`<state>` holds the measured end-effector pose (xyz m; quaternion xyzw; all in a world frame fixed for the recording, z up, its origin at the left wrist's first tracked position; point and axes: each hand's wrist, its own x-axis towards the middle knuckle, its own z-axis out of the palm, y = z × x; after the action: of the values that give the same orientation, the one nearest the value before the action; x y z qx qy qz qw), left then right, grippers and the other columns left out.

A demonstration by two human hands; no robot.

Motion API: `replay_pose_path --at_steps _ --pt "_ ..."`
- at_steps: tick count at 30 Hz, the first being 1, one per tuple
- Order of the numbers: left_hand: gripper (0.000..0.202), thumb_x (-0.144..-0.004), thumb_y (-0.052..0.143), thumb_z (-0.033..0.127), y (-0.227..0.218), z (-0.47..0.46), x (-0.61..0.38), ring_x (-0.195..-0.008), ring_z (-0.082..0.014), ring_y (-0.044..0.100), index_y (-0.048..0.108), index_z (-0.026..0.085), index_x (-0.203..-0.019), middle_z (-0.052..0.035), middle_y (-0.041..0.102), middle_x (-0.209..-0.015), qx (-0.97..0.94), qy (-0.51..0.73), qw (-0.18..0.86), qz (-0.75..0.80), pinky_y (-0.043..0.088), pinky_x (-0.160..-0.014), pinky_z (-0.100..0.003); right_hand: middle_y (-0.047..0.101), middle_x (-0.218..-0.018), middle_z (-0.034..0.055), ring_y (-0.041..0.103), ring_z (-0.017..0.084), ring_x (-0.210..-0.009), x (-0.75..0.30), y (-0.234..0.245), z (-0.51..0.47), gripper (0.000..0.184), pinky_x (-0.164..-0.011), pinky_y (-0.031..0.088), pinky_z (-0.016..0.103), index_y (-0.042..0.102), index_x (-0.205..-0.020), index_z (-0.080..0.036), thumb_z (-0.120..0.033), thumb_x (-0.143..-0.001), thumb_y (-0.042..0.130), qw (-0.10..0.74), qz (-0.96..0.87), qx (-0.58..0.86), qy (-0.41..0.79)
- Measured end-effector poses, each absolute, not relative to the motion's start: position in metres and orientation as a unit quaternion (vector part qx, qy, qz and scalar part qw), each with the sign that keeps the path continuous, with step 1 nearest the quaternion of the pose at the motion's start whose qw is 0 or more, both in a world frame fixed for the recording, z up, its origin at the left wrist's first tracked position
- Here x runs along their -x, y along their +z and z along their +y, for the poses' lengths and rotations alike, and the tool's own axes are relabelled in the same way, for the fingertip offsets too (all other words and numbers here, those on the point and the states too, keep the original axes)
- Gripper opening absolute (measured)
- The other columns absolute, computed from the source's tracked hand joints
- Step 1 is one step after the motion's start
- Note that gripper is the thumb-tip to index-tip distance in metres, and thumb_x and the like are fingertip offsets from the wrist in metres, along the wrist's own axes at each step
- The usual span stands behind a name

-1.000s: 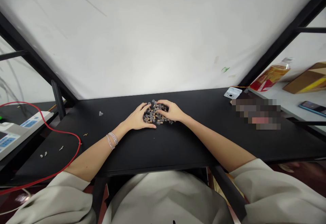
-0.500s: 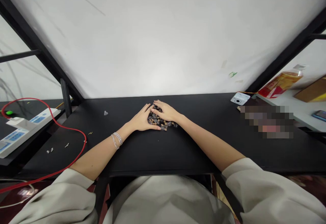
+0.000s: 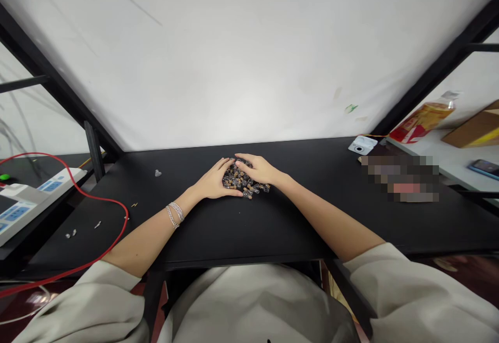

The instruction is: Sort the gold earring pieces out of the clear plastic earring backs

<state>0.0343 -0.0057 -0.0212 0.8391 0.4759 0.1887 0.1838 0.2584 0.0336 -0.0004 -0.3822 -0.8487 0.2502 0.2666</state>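
A heap of tiny clear glass bottles with cork-coloured stoppers (image 3: 238, 181) lies on the black table (image 3: 234, 234). My left hand (image 3: 212, 181) curves along the heap's left side, its fingers apart and its thumb stretched along the near edge. Against the far right side rests my right hand (image 3: 262, 169), also open, with its fingers reaching over the back of the heap and partly hiding it. Both hands touch the bottles, and neither is closed round one. The fingertips of the two hands nearly meet at the far side.
On the left are a small clear piece (image 3: 158, 173), several tiny bits (image 3: 97, 224), a red cable (image 3: 117, 202) and a white power strip (image 3: 35, 202). A white open case (image 3: 362, 145) sits at the back right. Beyond stand a bottle (image 3: 424, 117) and a phone (image 3: 487, 169) on a white shelf.
My right hand has drawn slightly to the right, and more of the heap shows between my hands. The left hand stays at its side. The whole view has shifted a little.
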Motion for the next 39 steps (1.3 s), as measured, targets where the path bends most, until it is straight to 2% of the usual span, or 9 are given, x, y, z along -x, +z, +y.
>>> replay_pose_path --at_steps 7,11,13,16,23,27,32,35,39 --pt "0.111 -0.066 0.070 0.076 -0.018 -0.008 -0.036 -0.150 -0.0350 0.021 0.030 0.023 -0.155 -0.0118 0.027 -0.162 -0.842 0.193 0.181 0.470 0.022 -0.124 -0.050 0.053 -0.145 0.0102 0.051 0.029 -0.134 -0.303 0.020 0.030 0.069 -0.111 0.045 0.047 0.055 -0.140 -0.020 -0.066 -0.088 0.053 0.228 -0.821 0.458 0.255" --pt "0.110 -0.066 0.070 0.076 -0.016 -0.008 -0.036 -0.150 -0.0342 0.020 0.031 0.023 -0.154 -0.0116 0.026 -0.162 -0.840 0.185 0.190 0.473 0.022 -0.123 -0.050 0.041 -0.153 0.0119 0.041 0.035 -0.142 -0.324 0.021 0.037 0.108 -0.118 0.035 0.051 0.043 -0.150 -0.022 -0.064 -0.059 0.082 0.141 -0.847 0.456 0.236" --pt "0.111 -0.065 0.070 0.077 -0.016 -0.008 -0.036 -0.151 -0.0342 0.020 0.031 0.024 -0.154 -0.0113 0.026 -0.162 -0.840 0.184 0.190 0.474 0.023 -0.123 -0.050 0.037 -0.156 0.0117 0.039 0.036 -0.143 -0.328 0.019 0.037 0.124 -0.118 0.036 0.050 0.036 -0.154 -0.024 -0.062 -0.048 0.088 0.108 -0.860 0.436 0.244" --pt "0.115 -0.061 0.072 0.077 -0.017 -0.009 -0.037 -0.150 -0.0358 0.020 0.030 0.024 -0.155 -0.0121 0.026 -0.162 -0.842 0.185 0.181 0.474 0.022 -0.123 -0.050 0.037 -0.156 0.0115 0.040 0.035 -0.142 -0.327 0.015 0.034 0.132 -0.120 0.035 0.047 0.034 -0.155 -0.024 -0.058 -0.041 0.091 0.092 -0.867 0.415 0.260" --pt "0.120 -0.058 0.074 0.078 -0.022 -0.014 -0.044 -0.149 -0.0399 0.020 0.029 0.023 -0.155 -0.0162 0.023 -0.161 -0.839 0.194 0.160 0.483 0.025 -0.121 -0.054 0.049 -0.146 0.0150 0.048 0.036 -0.135 -0.323 0.008 0.036 0.119 -0.114 0.040 0.048 0.047 -0.147 -0.022 -0.054 -0.042 0.092 0.141 -0.860 0.433 0.231" --pt "0.112 -0.062 0.072 0.077 -0.019 -0.017 -0.048 -0.148 -0.0375 0.025 0.034 0.022 -0.153 -0.0159 0.028 -0.158 -0.840 0.207 0.147 0.480 0.027 -0.122 -0.050 0.063 -0.122 0.0146 0.066 0.030 -0.104 -0.325 0.019 0.033 0.113 -0.096 0.052 0.041 0.053 -0.142 -0.020 -0.052 -0.041 0.093 0.108 -0.849 0.470 0.217" --pt "0.103 -0.067 0.071 0.074 -0.016 -0.018 -0.050 -0.146 -0.0383 0.027 0.038 0.023 -0.150 -0.0152 0.032 -0.155 -0.853 0.226 0.129 0.452 0.028 -0.121 -0.054 0.073 -0.091 0.0039 0.069 0.021 -0.080 -0.317 0.032 0.025 0.077 -0.072 0.052 0.029 0.060 -0.129 -0.020 -0.036 -0.059 0.088 0.033 -0.841 0.488 0.232" --pt "0.092 -0.073 0.070 0.069 -0.016 -0.020 -0.052 -0.146 -0.0384 0.028 0.042 0.024 -0.148 -0.0152 0.036 -0.153 -0.872 0.237 0.101 0.417 0.026 -0.121 -0.056 0.074 -0.086 0.0007 0.070 0.019 -0.078 -0.312 0.033 0.021 0.060 -0.070 0.051 0.027 0.061 -0.123 -0.021 -0.025 -0.067 0.082 0.041 -0.842 0.475 0.253" --pt "0.069 -0.083 0.066 0.059 -0.013 -0.026 -0.058 -0.143 -0.0343 0.034 0.052 0.024 -0.141 -0.0140 0.045 -0.145 -0.895 0.254 0.053 0.364 0.026 -0.121 -0.054 0.074 -0.086 -0.0003 0.070 0.017 -0.078 -0.313 0.031 0.022 0.051 -0.067 0.050 0.025 0.063 -0.115 -0.021 -0.021 -0.067 0.080 0.054 -0.842 0.472 0.256"
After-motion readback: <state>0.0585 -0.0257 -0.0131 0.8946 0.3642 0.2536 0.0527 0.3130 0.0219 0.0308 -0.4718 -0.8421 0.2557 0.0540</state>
